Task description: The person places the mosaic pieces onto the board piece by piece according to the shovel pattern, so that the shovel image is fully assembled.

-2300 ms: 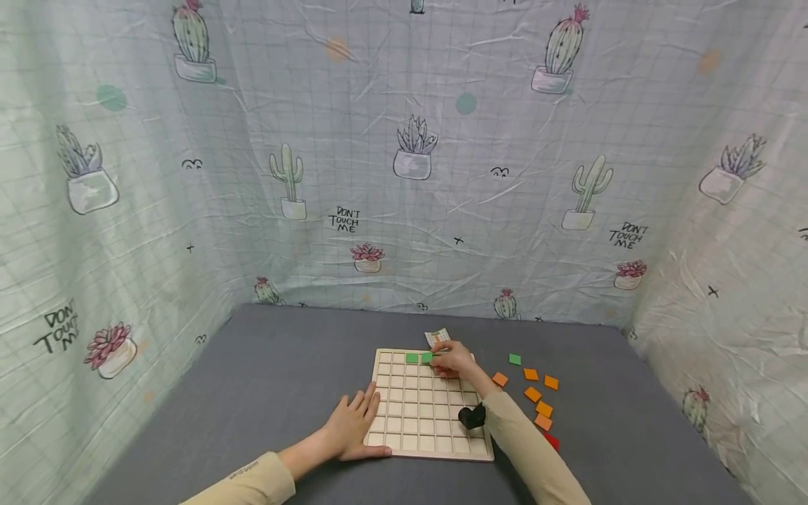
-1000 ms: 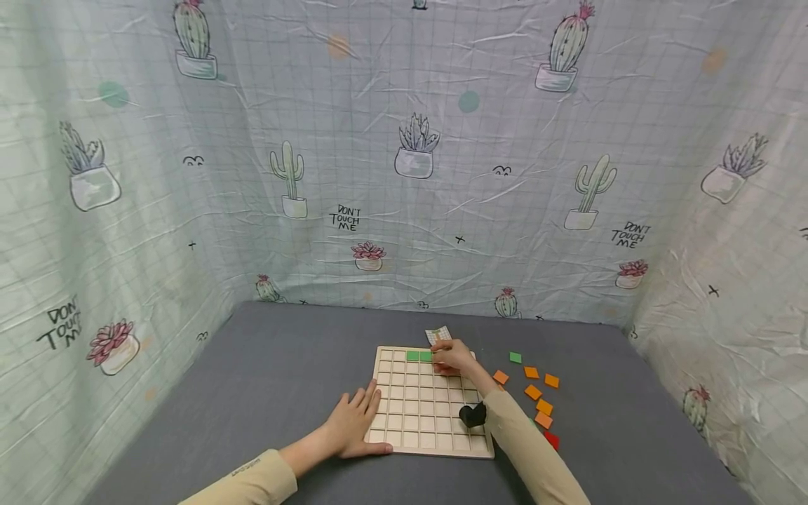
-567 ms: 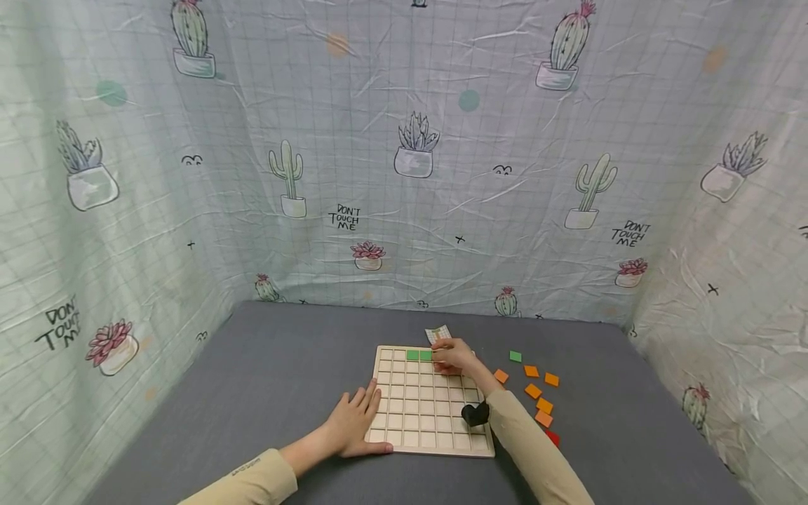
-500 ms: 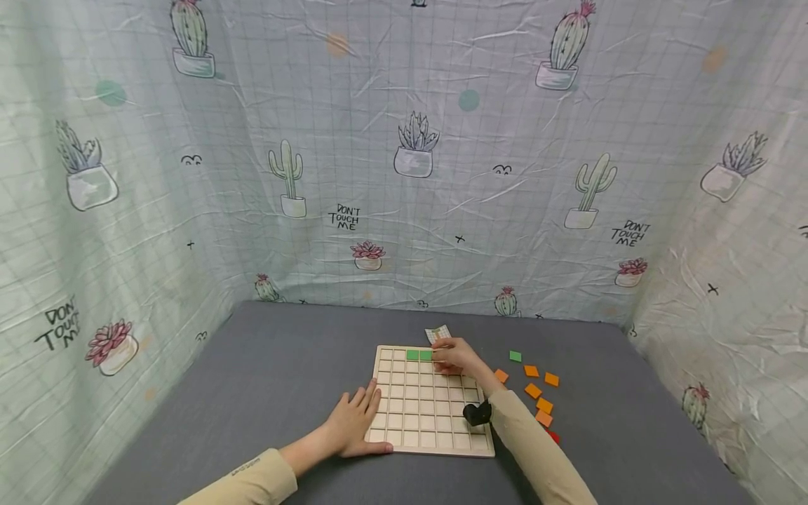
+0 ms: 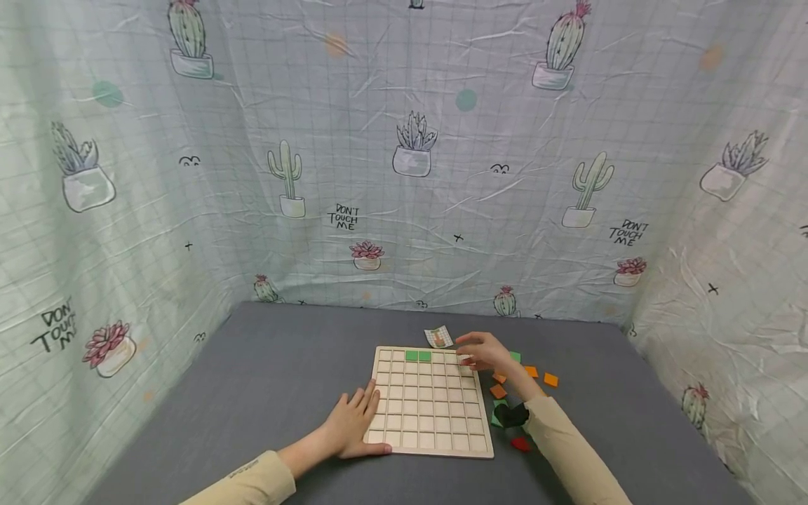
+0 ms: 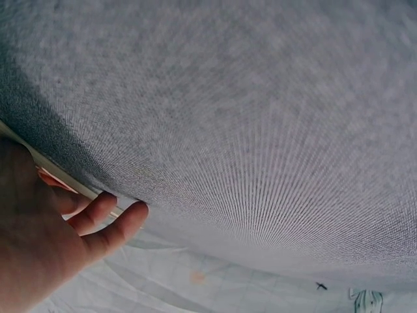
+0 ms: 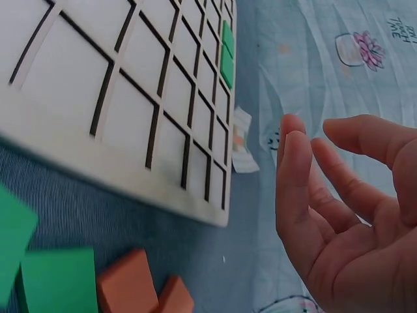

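Note:
A light wooden grid board (image 5: 412, 409) lies on the grey table. Two green square tiles (image 5: 412, 356) sit side by side in its far row; the right wrist view shows the same green tiles (image 7: 227, 55) near the board's far edge. Along the board's left side rests my left hand (image 5: 355, 423), fingers straight against the edge and thumb at the near left corner. My right hand (image 5: 489, 352) hovers over the far right corner. In the right wrist view the right hand (image 7: 355, 208) has loosely bent fingers, thumb apart, nothing between them.
Loose tiles lie right of the board, partly hidden by the right arm: an orange tile (image 5: 551, 379), a red tile (image 5: 520, 444), a green tile (image 5: 515, 357) and several others. Behind the board lies a small printed grid card (image 5: 438, 337). A cactus-print curtain (image 5: 404, 210) surrounds the table.
My right hand has moved right, away from the two green tiles, and its fingers have spread. The card and the far-row cells now show. The left hand has stayed on the board.

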